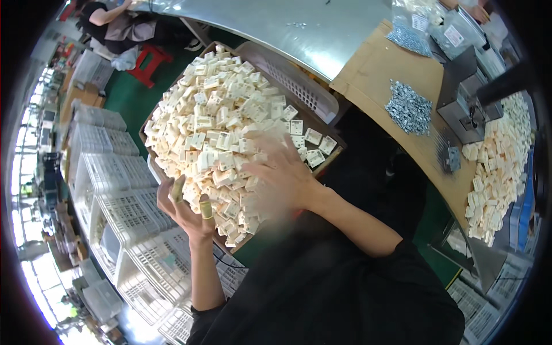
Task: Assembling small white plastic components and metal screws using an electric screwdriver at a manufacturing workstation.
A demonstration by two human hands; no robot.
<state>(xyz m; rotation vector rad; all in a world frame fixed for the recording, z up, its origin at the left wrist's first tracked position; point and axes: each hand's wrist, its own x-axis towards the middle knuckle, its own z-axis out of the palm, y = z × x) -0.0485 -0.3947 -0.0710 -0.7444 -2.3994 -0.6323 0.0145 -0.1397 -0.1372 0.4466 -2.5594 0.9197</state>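
Note:
A heap of small cream-white plastic housings (pixel 207 121) fills a wide brown-rimmed tray (pixel 338 154) in front of me. My right hand (pixel 284 175) is over the right side of the heap, its fingers spread and partly smeared by motion; no housing shows in its grip. By the heap's near left edge is my left hand (pixel 192 214), fingers apart, with yellowish covers on some fingertips. Nothing is visible between those fingers. Several housings (pixel 313 136) lie more loosely at the tray's right end.
White plastic baskets (pixel 129 210) are stacked on the left. A metal table (pixel 276 29) stands beyond the tray. On the right, a cardboard-covered bench (pixel 368 75) bears small metal pieces (pixel 408 108), a metal fixture (pixel 468 103) and more housings (pixel 497 167). A person sits near a red stool (pixel 150 64).

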